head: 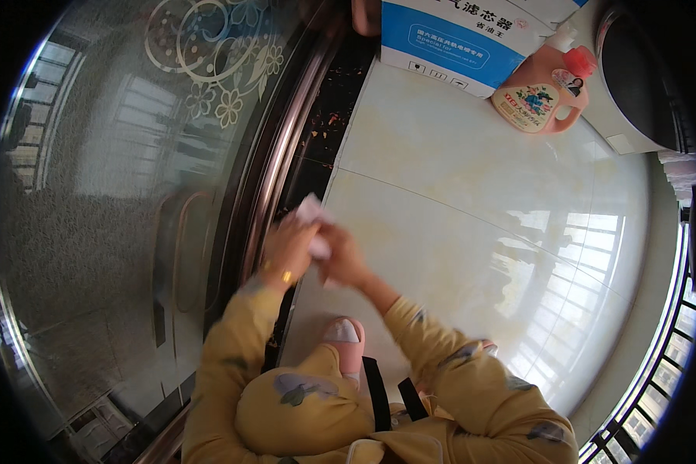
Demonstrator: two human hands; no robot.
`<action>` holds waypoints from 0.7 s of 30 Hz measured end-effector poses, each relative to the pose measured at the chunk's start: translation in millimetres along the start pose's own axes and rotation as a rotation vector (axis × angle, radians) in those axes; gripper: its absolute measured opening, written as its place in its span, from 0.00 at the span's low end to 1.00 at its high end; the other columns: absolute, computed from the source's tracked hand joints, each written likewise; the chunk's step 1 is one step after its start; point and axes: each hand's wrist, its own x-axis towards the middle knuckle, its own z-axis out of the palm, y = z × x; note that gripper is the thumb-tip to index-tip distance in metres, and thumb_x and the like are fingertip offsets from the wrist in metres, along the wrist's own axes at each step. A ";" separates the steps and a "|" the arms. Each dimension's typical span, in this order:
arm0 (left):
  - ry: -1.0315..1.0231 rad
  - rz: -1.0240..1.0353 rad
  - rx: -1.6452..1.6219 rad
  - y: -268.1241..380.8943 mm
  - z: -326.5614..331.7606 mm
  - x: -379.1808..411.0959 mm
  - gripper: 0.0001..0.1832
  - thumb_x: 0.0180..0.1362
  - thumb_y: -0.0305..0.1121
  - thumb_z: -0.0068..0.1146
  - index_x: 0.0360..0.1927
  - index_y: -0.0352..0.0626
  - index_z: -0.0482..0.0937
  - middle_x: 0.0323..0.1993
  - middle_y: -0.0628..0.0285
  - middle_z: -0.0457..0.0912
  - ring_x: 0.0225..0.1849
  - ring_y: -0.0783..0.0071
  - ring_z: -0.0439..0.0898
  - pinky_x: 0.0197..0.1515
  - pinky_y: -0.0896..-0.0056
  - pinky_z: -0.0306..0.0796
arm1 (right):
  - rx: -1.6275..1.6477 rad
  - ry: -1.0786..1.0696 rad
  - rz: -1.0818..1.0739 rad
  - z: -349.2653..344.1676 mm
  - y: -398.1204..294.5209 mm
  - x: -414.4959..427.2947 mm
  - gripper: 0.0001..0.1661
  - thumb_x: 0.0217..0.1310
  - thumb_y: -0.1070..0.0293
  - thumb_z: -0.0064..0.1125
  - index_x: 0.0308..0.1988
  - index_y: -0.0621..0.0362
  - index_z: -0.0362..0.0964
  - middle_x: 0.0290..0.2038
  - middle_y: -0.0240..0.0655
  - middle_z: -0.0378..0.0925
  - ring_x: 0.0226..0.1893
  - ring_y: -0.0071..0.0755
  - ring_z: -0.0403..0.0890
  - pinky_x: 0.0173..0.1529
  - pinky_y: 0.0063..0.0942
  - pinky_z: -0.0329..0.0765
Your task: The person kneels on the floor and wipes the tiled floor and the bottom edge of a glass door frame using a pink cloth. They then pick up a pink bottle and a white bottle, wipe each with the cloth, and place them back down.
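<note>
My left hand (287,246), with a gold-coloured band at the wrist, and my right hand (342,252) are close together above the floor beside the door track. Between them is a crumpled pale pink cloth (319,246), blurred, with one end sticking up past my fingers. Both hands grip it. Whether it is a cloth or thick tissue cannot be told for sure.
A frosted glass door (122,232) with a flower pattern stands at the left, along a metal track (284,156). At the top are a blue and white cardboard box (441,40), a pink detergent jug (539,93) and a round dark-topped appliance (638,81). A barred window is at the right.
</note>
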 end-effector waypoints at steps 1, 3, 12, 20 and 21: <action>-0.171 -0.047 -0.036 1.6 2.6 41.6 0.21 0.54 0.27 0.49 0.52 0.51 0.77 0.52 0.60 0.78 0.60 0.58 0.70 0.57 0.50 0.66 | -0.099 0.065 -0.008 -20.6 12.1 22.1 0.30 0.40 0.73 0.64 0.49 0.56 0.74 0.51 0.47 0.75 0.54 0.55 0.73 0.59 0.44 0.69; 0.130 0.123 0.003 -4.2 18.5 102.2 0.18 0.53 0.25 0.47 0.48 0.47 0.78 0.50 0.61 0.79 0.55 0.57 0.74 0.54 0.56 0.69 | -0.215 -0.041 0.180 -56.4 35.3 72.4 0.35 0.40 0.70 0.65 0.54 0.53 0.72 0.55 0.43 0.73 0.55 0.52 0.72 0.59 0.42 0.68; -0.110 0.045 -0.046 -23.2 64.9 118.2 0.13 0.57 0.28 0.45 0.42 0.48 0.79 0.51 0.65 0.75 0.53 0.60 0.74 0.49 0.61 0.73 | -0.868 -0.169 0.220 -39.7 57.4 74.0 0.26 0.45 0.69 0.61 0.49 0.51 0.72 0.52 0.31 0.69 0.43 0.46 0.76 0.47 0.42 0.75; -0.128 -0.115 0.000 3.4 85.0 -66.4 0.10 0.55 0.30 0.48 0.39 0.47 0.80 0.52 0.65 0.72 0.57 0.61 0.72 0.51 0.62 0.73 | -0.828 -0.271 -0.019 32.9 21.6 -63.1 0.20 0.45 0.68 0.57 0.43 0.52 0.75 0.49 0.31 0.70 0.38 0.38 0.76 0.39 0.37 0.75; -0.189 -0.172 -0.013 6.7 87.3 -91.6 0.10 0.56 0.32 0.48 0.36 0.46 0.81 0.55 0.65 0.71 0.59 0.62 0.71 0.53 0.61 0.73 | -0.791 -0.314 -0.018 40.3 14.0 -79.2 0.18 0.46 0.67 0.57 0.42 0.52 0.75 0.49 0.30 0.70 0.39 0.36 0.76 0.39 0.37 0.75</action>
